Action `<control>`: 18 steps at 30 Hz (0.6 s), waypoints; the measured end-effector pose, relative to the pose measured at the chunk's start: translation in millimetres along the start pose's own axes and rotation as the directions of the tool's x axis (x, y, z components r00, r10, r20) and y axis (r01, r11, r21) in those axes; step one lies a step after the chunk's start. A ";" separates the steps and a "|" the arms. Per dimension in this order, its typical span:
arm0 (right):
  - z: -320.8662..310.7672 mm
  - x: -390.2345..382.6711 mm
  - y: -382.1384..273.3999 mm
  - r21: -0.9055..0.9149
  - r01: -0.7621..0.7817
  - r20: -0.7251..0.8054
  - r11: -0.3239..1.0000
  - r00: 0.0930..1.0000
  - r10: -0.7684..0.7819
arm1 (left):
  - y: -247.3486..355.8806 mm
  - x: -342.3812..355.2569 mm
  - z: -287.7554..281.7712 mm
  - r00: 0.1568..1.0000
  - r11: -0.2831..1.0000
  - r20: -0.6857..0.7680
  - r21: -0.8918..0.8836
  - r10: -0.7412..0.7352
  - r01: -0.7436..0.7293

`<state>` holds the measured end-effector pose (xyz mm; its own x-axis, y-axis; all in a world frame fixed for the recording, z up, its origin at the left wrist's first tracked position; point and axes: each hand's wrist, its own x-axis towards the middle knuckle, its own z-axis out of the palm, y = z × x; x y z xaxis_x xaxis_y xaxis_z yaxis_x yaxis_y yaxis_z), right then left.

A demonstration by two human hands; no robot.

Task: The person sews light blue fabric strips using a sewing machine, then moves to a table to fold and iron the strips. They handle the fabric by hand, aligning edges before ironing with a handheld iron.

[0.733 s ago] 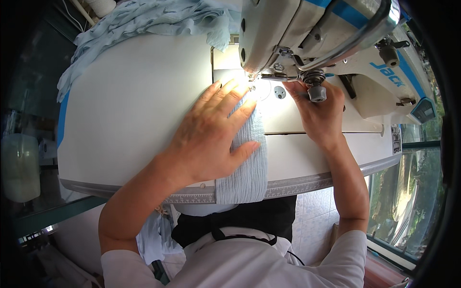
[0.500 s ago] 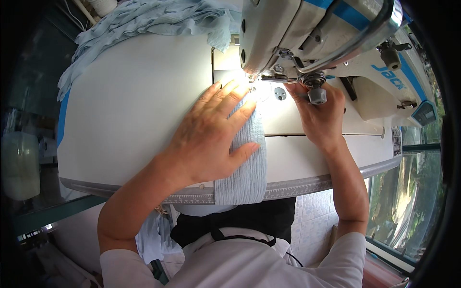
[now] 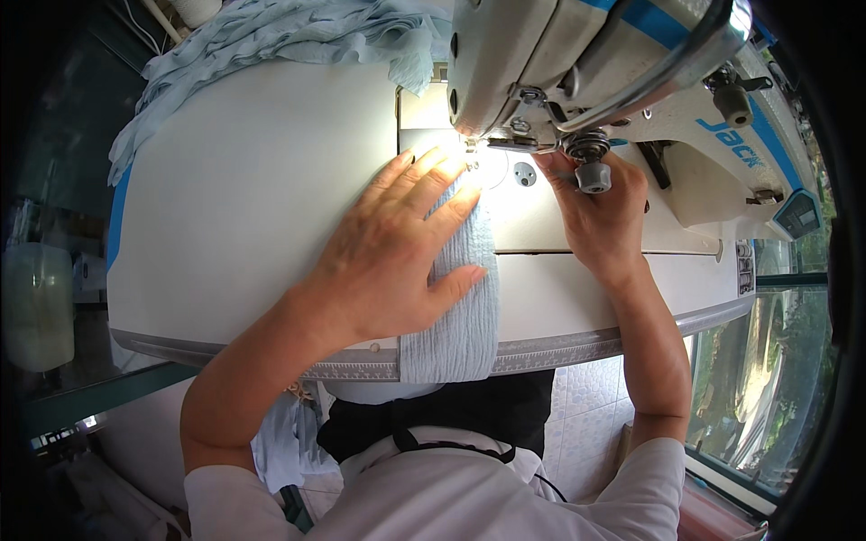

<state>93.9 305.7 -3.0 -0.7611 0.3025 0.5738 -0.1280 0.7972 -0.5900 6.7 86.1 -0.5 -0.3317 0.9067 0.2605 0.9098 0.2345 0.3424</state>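
Note:
A strip of crinkled light-blue fabric [image 3: 462,307] runs from the sewing machine's [image 3: 505,81] needle area toward me and hangs over the front edge. My left hand [image 3: 397,230] lies flat and open across it, fingertips close to the brightly lit presser foot [image 3: 472,155], the thumb on the strip's right part. My right hand [image 3: 603,203] is raised under the machine head, right of the needle. The grey tension knob [image 3: 594,177] hides part of its fingers, so what they hold, if anything, does not show.
A heap of the same light-blue fabric [image 3: 289,36] lies along the back left of the white sewing table [image 3: 225,198]. A measuring scale [image 3: 361,370] lines the front edge. The machine's arm [image 3: 722,162] stretches to the right. Windows [image 3: 767,361] stand beyond it.

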 end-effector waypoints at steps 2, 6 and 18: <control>-0.8 -0.8 2.1 -0.005 -0.001 0.005 1.000 1.000 0.001 | -0.5 0.7 0.6 1.000 1.000 0.001 -0.003 0.002 -0.002; 0.2 -1.0 2.6 -0.002 -0.014 -0.019 1.000 1.000 0.014 | -1.1 1.0 1.9 1.000 1.000 -0.005 -0.010 0.009 -0.009; -1.1 0.0 3.6 -0.041 0.001 -0.034 0.999 0.999 -0.002 | 0.2 -0.3 0.4 1.000 0.999 -0.002 -0.026 0.023 -0.023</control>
<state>94.2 309.2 -4.5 -0.7385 0.3184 0.5943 -0.1024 0.8183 -0.5656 7.1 86.0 -0.9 -0.3115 0.9111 0.2698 0.9104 0.2047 0.3596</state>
